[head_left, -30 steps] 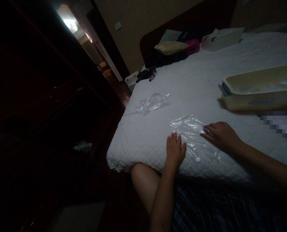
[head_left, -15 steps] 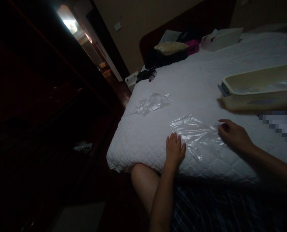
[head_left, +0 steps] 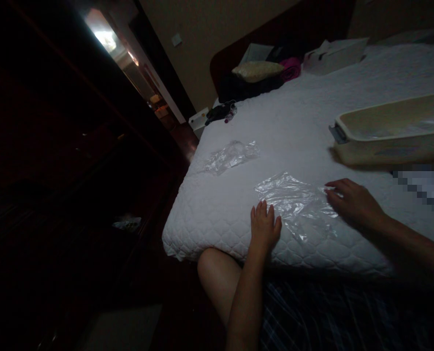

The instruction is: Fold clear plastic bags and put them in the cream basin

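A clear plastic bag (head_left: 293, 197), wrinkled and shiny, lies spread on the white quilted bed (head_left: 217, 209). My left hand (head_left: 265, 226) rests flat at its lower left edge, fingers stretched out. At the bag's right edge is my right hand (head_left: 353, 202), its thumb and forefinger slightly apart at the plastic, not visibly gripping it. A second clear plastic bag (head_left: 231, 157) lies crumpled farther back to the left, touched by neither hand.
A cream plastic bin (head_left: 392, 148) with a grey latch stands on the bed to the right. Toward the headboard are a beige pillow (head_left: 258, 71), a rolled pink cloth (head_left: 290, 69) and a white box (head_left: 333, 56). A dark cabinet fills the left side.
My right hand has loosened its pinch and shifted slightly left. The taut creases in the near bag have slackened into small wrinkles. My left hand has stayed in place.
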A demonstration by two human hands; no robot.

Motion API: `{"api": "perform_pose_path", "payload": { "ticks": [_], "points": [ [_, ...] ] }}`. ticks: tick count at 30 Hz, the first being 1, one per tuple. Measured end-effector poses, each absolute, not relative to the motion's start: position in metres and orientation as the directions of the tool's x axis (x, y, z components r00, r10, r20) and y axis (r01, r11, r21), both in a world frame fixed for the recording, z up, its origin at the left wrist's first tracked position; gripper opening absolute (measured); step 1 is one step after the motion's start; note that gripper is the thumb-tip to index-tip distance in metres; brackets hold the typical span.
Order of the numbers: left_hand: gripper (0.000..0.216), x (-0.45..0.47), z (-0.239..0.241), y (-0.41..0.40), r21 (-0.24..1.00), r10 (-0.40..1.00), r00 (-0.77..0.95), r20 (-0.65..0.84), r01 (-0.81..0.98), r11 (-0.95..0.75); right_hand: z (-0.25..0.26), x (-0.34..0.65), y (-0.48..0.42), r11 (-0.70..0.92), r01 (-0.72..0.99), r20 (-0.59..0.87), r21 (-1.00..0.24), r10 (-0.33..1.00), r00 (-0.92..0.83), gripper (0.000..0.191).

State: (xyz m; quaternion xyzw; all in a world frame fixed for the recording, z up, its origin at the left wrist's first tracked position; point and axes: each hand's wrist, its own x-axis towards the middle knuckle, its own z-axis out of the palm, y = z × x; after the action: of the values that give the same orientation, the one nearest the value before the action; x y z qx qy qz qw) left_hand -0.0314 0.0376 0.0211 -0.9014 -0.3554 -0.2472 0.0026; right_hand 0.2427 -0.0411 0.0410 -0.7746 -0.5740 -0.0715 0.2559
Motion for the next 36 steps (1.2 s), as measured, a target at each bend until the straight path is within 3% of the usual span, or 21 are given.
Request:
{"api": "perform_pose_path", "payload": {
  "ticks": [5, 13, 16, 20, 26, 29, 36],
  "points": [
    [0.041, -0.035, 0.025, 0.037, 0.212, 0.644, 0.639, 0.421, 0.621, -0.755, 0.02, 0.253, -0.037, -0.153, 0.968, 0.339, -0.197, 0.916, 0.214, 0.031],
    [0.03, -0.045, 0.026, 0.04, 0.316, 0.625, 0.643, 0.443, 0.54, -0.78, 0.007, 0.277, -0.024, -0.133, 0.947, 0.38, -0.291, 0.893, 0.242, 0.032],
    [0.025, -0.049, 0.025, 0.041, 0.293, 0.589, 0.66, 0.467, 0.513, -0.807, 0.006, 0.276, -0.027, -0.12, 0.91, 0.395, -0.397, 0.873, 0.287, 0.029],
    [0.022, -0.052, 0.028, 0.04, 0.253, 0.569, 0.689, 0.449, 0.512, -0.821, 0.012, 0.263, -0.037, -0.187, 0.855, 0.459, -0.484, 0.777, 0.43, 0.024],
    [0.022, -0.056, 0.03, 0.035, 0.219, 0.569, 0.705, 0.423, 0.53, -0.819, 0.024, 0.252, -0.044, -0.209, 0.863, 0.627, -0.46, 0.612, 0.482, 0.018],
    [0.024, -0.057, 0.03, 0.033, 0.199, 0.559, 0.715, 0.42, 0.528, -0.825, 0.038, 0.239, -0.043, -0.104, 0.895, 0.706, -0.434, 0.578, 0.409, 0.017],
    [0.023, -0.056, 0.034, 0.036, 0.196, 0.553, 0.714, 0.43, 0.524, -0.829, 0.06, 0.163, -0.028, 0.383, 0.866, 0.653, -0.322, 0.752, -0.089, 0.02]
  ]
}}
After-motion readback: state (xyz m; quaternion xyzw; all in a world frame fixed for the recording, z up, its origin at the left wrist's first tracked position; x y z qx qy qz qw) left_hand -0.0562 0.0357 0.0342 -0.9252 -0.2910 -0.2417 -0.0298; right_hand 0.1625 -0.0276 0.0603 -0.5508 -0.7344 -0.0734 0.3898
